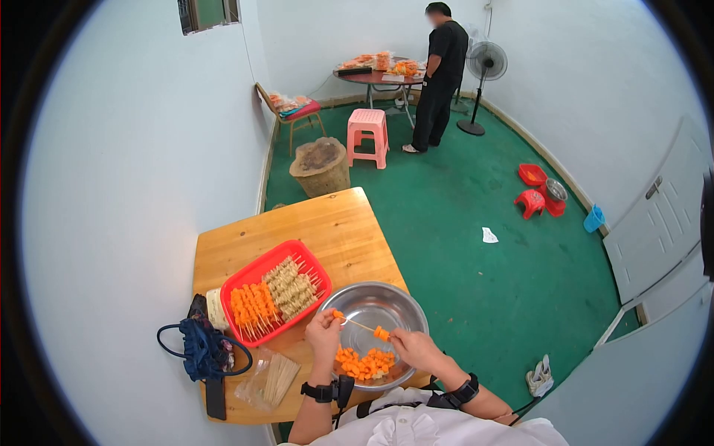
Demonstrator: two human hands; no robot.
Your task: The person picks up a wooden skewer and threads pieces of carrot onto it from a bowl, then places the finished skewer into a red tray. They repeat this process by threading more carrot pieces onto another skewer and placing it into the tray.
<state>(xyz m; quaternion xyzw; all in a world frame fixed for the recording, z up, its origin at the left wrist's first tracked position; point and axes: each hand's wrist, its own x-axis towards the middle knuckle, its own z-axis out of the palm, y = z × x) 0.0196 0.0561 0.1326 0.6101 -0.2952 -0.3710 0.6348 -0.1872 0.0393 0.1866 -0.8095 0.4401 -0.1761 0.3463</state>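
Observation:
My right hand (413, 349) is closed on a thin wooden skewer (361, 325) that bears a few orange food pieces (381, 333) close to the fingers. At the skewer's other end, my left hand (323, 336) pinches a small orange food piece (338, 314). Both hands are above a wide steel bowl (405, 305), with loose orange pieces (364, 363) heaped at its near side. Left of the bowl, a red plastic tray (288, 250) holds rows of finished skewers, some orange (254, 306) and some beige (290, 282).
Bare skewers (280, 377) in a clear bag, a dark phone-like slab (216, 399) and a blue handbag (202, 349) lie on the wooden table (335, 223). Beyond are a tree stump (321, 175), a pink stool (367, 134), a person (444, 74) and a fan (487, 67).

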